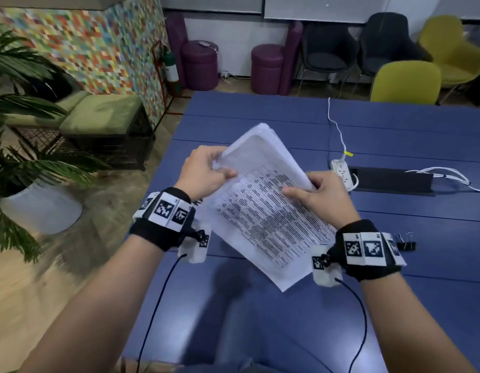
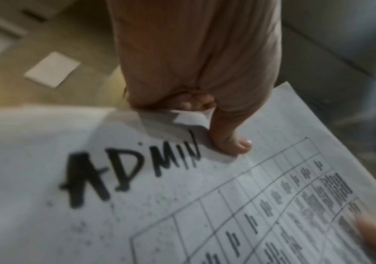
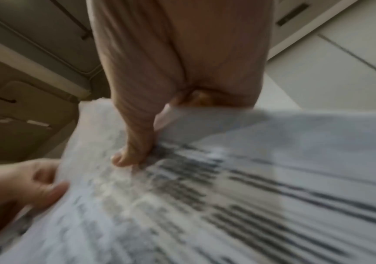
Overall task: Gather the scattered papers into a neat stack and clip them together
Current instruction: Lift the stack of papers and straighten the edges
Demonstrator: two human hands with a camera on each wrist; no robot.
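Observation:
A sheaf of white papers printed with tables is held up over the blue table, its far end curling back. My left hand pinches the left edge, thumb on top. In the left wrist view the thumb of the left hand presses beside the handwritten word ADMIN on the papers. My right hand pinches the right edge, and in the right wrist view the right hand has its thumb on the blurred papers. Black binder clips lie on the table behind my right wrist.
A white power strip with its cable lies beyond the papers, beside a black cable slot. Yellow and dark chairs stand past the far edge. A plant and a green bench are left of the table.

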